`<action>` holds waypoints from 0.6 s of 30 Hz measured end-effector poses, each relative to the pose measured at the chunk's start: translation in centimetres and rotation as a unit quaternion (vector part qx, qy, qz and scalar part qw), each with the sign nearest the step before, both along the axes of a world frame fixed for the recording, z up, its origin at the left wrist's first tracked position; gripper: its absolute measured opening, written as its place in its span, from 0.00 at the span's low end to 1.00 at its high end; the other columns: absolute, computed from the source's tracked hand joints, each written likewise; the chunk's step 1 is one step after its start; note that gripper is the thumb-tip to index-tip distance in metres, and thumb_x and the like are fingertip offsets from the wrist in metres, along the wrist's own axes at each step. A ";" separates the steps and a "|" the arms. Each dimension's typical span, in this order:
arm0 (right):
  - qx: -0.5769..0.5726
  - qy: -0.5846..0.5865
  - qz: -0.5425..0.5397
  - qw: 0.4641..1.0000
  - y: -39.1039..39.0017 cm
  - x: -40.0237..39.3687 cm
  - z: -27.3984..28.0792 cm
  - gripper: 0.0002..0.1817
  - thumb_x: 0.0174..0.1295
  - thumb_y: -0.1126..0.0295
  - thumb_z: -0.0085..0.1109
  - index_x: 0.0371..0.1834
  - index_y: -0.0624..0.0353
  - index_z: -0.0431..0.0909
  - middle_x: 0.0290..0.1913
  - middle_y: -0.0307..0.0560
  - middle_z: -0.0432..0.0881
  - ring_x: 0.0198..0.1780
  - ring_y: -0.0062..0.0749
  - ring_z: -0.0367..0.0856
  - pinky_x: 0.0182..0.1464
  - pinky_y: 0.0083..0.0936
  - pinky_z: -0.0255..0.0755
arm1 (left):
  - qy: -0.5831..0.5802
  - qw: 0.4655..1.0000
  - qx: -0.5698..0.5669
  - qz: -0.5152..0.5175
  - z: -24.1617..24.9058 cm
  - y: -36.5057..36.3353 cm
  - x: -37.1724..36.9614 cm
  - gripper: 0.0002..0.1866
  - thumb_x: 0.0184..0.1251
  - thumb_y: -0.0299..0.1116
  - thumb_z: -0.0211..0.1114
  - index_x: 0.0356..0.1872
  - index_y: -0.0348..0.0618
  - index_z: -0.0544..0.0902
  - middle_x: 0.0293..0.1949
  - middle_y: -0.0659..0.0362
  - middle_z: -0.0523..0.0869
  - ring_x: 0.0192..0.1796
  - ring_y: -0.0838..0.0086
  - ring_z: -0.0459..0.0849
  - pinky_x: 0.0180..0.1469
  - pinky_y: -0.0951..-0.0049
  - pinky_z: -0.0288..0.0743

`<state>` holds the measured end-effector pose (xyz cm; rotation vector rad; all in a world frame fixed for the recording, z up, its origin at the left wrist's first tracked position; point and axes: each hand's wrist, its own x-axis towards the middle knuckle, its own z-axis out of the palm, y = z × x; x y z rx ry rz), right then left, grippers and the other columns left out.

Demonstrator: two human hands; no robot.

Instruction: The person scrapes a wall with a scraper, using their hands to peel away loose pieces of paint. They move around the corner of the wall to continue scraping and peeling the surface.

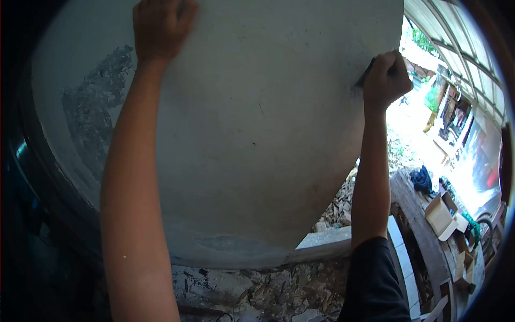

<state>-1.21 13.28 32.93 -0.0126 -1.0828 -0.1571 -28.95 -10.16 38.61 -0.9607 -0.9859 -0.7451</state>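
Panel: one broad off-white panel point(257, 134) fills most of the view; surface smooth overall, with faint scuffs, a short dark scratch and a small dark spot near its middle.
Grey areas: a mottled grey patch point(94, 102) on the panel's left part; a smaller, fainter smear point(230, 243) along its bottom edge.
Left hand: left hand point(162, 32) over the panel's upper left, beside the top of the grey patch; blurred, fingers partly cut off by the frame. Whether it is spread, curled or gripping, cannot tell.
Right hand: right hand point(387, 80) at the panel's right edge, fingers closed in a fist around a dark tool.
Tool: dark tool point(366, 74) sticks out of the fist toward the panel, its end at or very near the surface; contact uncertain. Blurred; exact kind unclear.
Sleeve: dark sleeve point(375, 279) on the right arm, below the panel's right side.
Ground: flaky debris point(252, 287) below the panel; rubble point(339, 206) past its lower right edge.
Right of panel: weathered plank point(418, 225), with dark blue cloth point(422, 180) and an open box point(441, 219) by it.
Above, right of panel: ribbed, translucent roof point(453, 32); bright daylight beneath.
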 end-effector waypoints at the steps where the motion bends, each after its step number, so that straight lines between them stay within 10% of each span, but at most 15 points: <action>1: 0.014 -0.011 -0.027 0.999 0.0 0.1 0.4 0.15 0.67 0.70 0.55 0.21 0.63 0.77 0.16 0.34 0.75 0.20 0.13 0.67 0.24 0.19 0.63 | 0.001 1.000 0.004 -0.006 0.1 0.0 -0.2 0.23 0.64 0.31 0.56 0.61 0.47 0.79 0.67 0.52 0.78 0.70 0.54 0.74 0.70 0.54 0.65; 7: 0.017 0.030 0.051 0.998 -2.3 1.1 2.1 0.12 0.63 0.70 0.60 0.21 0.56 0.78 0.16 0.39 0.77 0.17 0.17 0.68 0.22 0.21 0.63 | 0.010 1.000 -0.005 -0.001 -0.2 0.1 -0.1 0.24 0.62 0.31 0.56 0.61 0.47 0.79 0.67 0.52 0.79 0.70 0.54 0.74 0.70 0.53 0.65; 15: 0.015 0.030 -0.114 0.993 -0.1 1.9 0.9 0.18 0.68 0.69 0.51 0.21 0.63 0.80 0.16 0.36 0.77 0.20 0.16 0.71 0.25 0.21 0.65 | 0.011 1.000 -0.001 0.001 0.1 0.3 -0.4 0.22 0.66 0.36 0.55 0.61 0.47 0.80 0.68 0.51 0.78 0.71 0.53 0.74 0.70 0.51 0.65; 18: -0.003 0.072 0.028 0.997 -3.1 3.0 2.9 0.19 0.67 0.70 0.48 0.19 0.64 0.79 0.16 0.40 0.78 0.19 0.21 0.73 0.25 0.23 0.66 | 0.010 1.000 -0.003 -0.003 0.0 0.2 -0.1 0.22 0.68 0.37 0.55 0.61 0.47 0.79 0.68 0.51 0.78 0.71 0.52 0.73 0.70 0.51 0.64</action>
